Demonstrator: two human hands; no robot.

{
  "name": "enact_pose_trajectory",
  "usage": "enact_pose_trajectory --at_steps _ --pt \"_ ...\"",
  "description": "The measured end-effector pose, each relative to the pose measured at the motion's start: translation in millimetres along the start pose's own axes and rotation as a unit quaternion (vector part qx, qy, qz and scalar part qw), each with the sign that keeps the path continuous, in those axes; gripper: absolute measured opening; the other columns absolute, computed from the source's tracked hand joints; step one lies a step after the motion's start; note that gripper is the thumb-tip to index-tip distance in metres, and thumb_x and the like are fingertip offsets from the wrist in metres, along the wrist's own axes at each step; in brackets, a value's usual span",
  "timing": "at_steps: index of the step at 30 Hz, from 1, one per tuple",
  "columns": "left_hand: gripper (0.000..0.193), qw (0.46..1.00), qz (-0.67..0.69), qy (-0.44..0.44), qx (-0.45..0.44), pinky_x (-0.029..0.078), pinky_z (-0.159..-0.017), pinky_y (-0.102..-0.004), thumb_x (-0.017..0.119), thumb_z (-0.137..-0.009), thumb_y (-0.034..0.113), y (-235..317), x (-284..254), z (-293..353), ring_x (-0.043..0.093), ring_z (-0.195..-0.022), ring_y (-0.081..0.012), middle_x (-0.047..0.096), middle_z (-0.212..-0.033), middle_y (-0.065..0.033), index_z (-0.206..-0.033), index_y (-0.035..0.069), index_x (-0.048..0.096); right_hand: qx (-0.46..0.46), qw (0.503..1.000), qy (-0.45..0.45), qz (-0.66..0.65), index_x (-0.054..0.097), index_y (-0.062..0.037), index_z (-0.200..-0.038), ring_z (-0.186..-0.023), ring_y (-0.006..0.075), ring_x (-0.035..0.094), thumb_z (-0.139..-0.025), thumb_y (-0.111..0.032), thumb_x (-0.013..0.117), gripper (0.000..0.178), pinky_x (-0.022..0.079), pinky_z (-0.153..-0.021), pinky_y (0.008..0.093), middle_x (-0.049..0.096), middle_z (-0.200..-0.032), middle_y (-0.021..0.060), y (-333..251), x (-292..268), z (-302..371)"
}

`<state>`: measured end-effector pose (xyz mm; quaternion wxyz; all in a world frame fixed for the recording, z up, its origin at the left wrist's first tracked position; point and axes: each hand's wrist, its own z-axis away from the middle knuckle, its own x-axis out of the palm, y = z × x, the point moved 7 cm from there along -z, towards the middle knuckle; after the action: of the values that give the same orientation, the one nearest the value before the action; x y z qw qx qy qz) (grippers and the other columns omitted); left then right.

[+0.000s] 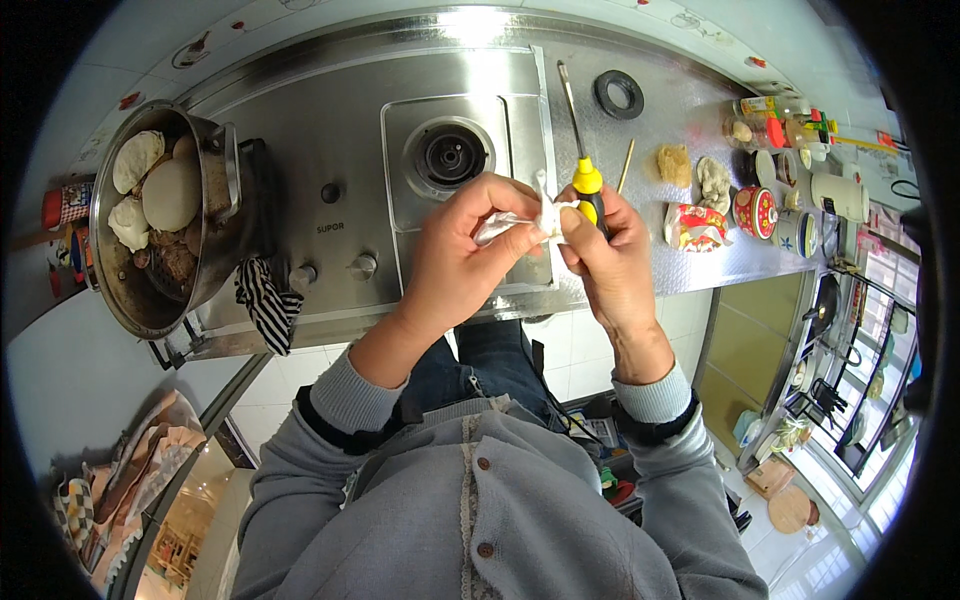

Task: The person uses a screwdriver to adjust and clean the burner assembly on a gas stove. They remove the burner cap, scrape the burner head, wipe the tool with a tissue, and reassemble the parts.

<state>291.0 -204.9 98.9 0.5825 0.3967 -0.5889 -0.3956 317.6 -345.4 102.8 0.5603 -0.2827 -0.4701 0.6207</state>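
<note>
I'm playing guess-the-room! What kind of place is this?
It looks like a kitchen, probably someone's home. There's a burner set in a steel stovetop, a big metal pot with food in it, and a red patterned tin near other jars and bottles.

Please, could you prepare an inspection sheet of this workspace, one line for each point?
Surface: steel counter; inset stove with uncovered burner.
Job's things: white piece; yellow-black screwdriver.
Clutter: black ring and red tin right; large pot and striped cloth left.
Hands: left hand pinches the white piece; right hand touches it too, apparently holding the screwdriver.
Cables: dark cord-like line below the counter, kind unclear.
Surroundings: tiled wall; tiled floor.
</note>
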Motion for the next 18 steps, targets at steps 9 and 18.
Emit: enact_pose_trajectory --at_steps 9,18 --pt "0.016 0.896 0.390 0.003 -0.214 0.047 -0.076 -0.0250 0.058 -0.096 0.016 -37 16 4 0.057 -0.085 -0.0075 0.062 -0.098 0.0000 -0.109 0.008 0.060 -0.119 0.991 -0.032 -0.041 0.057 -0.0066 -0.102 -0.080 0.0039 0.051 -0.090 -0.008 0.066 0.014 0.041 -0.073 0.0190 0.056 -0.092 -0.0041 4 -1 -8" --pt "0.014 0.941 0.288 0.106 -0.144 0.052 -0.092 -0.0347 0.059 -0.095 0.012 -45 -5 -1 0.061 -0.102 -0.0131 0.063 -0.109 -0.0050 -0.108 0.007 0.060 -0.195 0.965 0.083 0.154 0.062 -0.0020 -0.102 -0.082 0.0073 0.053 -0.089 -0.011 0.069 0.018 0.043 -0.076 0.0215 0.059 -0.089 -0.0013 -5 3 -15"
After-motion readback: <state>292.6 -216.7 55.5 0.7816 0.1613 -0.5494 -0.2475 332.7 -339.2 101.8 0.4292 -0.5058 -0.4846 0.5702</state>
